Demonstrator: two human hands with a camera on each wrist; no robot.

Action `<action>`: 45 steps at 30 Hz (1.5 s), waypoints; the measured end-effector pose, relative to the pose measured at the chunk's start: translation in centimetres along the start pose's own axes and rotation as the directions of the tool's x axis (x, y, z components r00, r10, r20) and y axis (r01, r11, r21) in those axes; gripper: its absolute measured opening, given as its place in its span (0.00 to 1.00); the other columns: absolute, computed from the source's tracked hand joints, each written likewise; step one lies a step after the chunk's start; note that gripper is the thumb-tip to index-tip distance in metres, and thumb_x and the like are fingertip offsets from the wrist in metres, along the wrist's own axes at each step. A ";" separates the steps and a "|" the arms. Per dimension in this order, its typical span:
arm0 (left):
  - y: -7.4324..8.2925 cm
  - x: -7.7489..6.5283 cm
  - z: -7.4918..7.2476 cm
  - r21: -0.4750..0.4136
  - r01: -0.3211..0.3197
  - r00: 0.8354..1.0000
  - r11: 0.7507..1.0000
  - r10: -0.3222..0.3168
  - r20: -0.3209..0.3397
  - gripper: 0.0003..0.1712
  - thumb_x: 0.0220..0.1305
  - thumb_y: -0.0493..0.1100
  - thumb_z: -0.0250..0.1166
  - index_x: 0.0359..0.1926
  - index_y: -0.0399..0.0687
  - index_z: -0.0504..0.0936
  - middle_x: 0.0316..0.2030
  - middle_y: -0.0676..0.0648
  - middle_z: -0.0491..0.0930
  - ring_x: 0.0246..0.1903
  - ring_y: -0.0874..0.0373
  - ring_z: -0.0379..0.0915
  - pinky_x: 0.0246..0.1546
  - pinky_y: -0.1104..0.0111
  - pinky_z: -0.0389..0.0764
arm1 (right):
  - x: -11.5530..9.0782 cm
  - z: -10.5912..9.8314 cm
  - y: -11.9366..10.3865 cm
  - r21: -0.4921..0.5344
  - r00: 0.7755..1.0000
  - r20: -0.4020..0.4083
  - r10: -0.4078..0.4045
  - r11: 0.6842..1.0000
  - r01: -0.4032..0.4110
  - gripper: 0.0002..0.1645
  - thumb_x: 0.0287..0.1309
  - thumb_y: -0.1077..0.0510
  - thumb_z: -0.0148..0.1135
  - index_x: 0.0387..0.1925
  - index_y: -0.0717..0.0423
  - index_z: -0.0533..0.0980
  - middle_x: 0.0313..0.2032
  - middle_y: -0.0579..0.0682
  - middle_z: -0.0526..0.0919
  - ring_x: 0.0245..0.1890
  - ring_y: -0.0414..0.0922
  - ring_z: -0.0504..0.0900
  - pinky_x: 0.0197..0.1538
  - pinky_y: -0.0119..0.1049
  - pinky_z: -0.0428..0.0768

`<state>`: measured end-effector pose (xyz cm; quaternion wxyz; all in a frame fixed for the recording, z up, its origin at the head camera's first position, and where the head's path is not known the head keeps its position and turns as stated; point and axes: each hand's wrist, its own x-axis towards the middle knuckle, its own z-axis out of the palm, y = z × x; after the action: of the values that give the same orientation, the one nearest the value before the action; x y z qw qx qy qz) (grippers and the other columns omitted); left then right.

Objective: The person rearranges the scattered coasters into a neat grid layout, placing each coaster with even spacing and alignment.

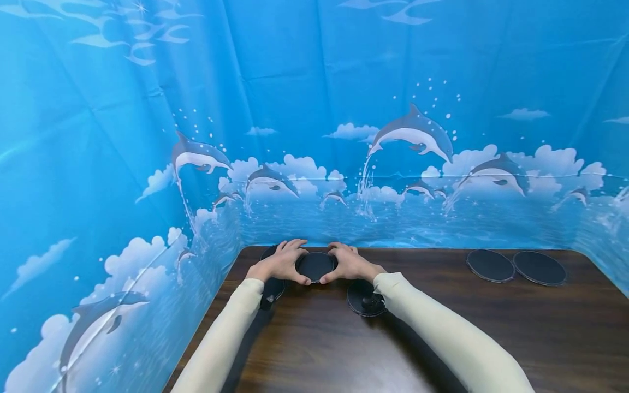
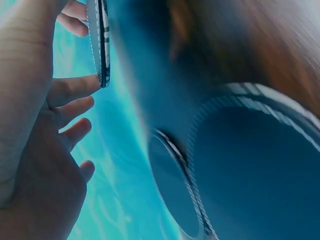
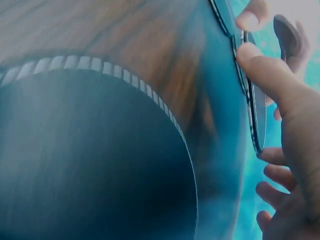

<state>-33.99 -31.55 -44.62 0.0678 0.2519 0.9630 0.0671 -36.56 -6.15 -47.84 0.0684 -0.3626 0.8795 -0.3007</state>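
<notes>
Both hands hold a round black coaster (image 1: 315,266) with a stitched rim, between them near the far edge of the table. My left hand (image 1: 281,263) grips its left side with thumb and index finger; the other fingers are spread. On the opposite side my right hand (image 1: 351,263) has thumb and index finger curved round the rim. In the wrist views the coaster (image 3: 256,110) looks raised off the table. Below the left hand lies another coaster (image 1: 277,289), partly hidden. A further coaster (image 1: 358,297) lies under the right wrist, partly covered.
Two more coasters (image 1: 490,266) (image 1: 539,268) lie side by side at the far right of the brown wooden table (image 1: 314,349). Part of another coaster (image 1: 267,252) shows behind the left hand. A blue dolphin-print curtain (image 1: 304,109) stands along the back and left edges.
</notes>
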 end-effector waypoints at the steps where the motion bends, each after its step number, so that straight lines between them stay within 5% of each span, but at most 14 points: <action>1: 0.4 0.4 -0.2 0.002 -0.005 1.000 1.000 0.005 -0.008 0.52 0.55 0.70 0.73 0.71 0.44 0.72 0.77 0.40 0.51 0.76 0.42 0.41 0.71 0.39 0.39 | -0.3 -0.6 0.3 0.004 1.000 -0.005 -0.003 1.000 0.003 0.48 0.51 0.36 0.78 0.64 0.63 0.75 0.74 0.60 0.61 0.72 0.61 0.59 0.70 0.61 0.51; 11: 4.7 4.5 -0.5 0.018 -0.057 0.996 0.998 0.058 -0.072 0.53 0.53 0.75 0.69 0.71 0.49 0.72 0.78 0.43 0.51 0.77 0.44 0.40 0.70 0.37 0.35 | -4.4 -5.3 2.8 -0.020 0.998 -0.061 0.014 1.000 -0.016 0.48 0.50 0.36 0.78 0.64 0.63 0.76 0.74 0.62 0.60 0.72 0.63 0.58 0.69 0.64 0.52; 17: 7.4 5.8 1.4 0.011 -0.115 0.987 0.993 0.115 -0.107 0.50 0.54 0.75 0.69 0.69 0.50 0.75 0.77 0.44 0.54 0.76 0.44 0.43 0.69 0.34 0.36 | -8.0 -5.8 4.7 0.006 0.995 -0.087 0.057 0.998 -0.057 0.49 0.49 0.36 0.79 0.64 0.64 0.75 0.74 0.62 0.60 0.72 0.64 0.59 0.68 0.67 0.53; 23: 10.6 7.4 2.6 0.039 -0.142 0.981 0.989 0.146 -0.128 0.51 0.53 0.78 0.67 0.68 0.51 0.75 0.77 0.45 0.54 0.76 0.45 0.43 0.68 0.36 0.41 | -11.3 -6.5 6.6 0.026 0.989 -0.116 0.089 0.996 -0.087 0.53 0.47 0.35 0.79 0.66 0.63 0.74 0.72 0.59 0.65 0.70 0.62 0.64 0.64 0.66 0.65; 30: 14.4 9.4 2.9 0.091 -0.168 0.978 0.982 0.178 -0.113 0.54 0.52 0.80 0.66 0.71 0.52 0.72 0.77 0.47 0.54 0.76 0.48 0.41 0.69 0.38 0.39 | -15.2 -7.9 8.2 -0.023 0.981 -0.170 0.097 0.994 -0.103 0.54 0.48 0.33 0.78 0.66 0.65 0.74 0.70 0.61 0.67 0.69 0.65 0.63 0.64 0.71 0.59; 45: 18.6 10.4 4.9 0.065 -0.214 0.971 0.975 0.219 -0.092 0.54 0.49 0.81 0.66 0.68 0.54 0.75 0.77 0.48 0.56 0.76 0.50 0.45 0.70 0.37 0.41 | -20.5 -7.5 10.4 -0.042 0.974 -0.199 0.108 0.992 -0.118 0.57 0.44 0.27 0.76 0.64 0.64 0.76 0.68 0.62 0.70 0.66 0.65 0.67 0.61 0.71 0.64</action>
<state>-33.27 -9.88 -47.40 0.0055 0.3535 0.9335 0.0601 -30.38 17.17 -49.80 -0.0115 -0.2822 0.9088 -0.3072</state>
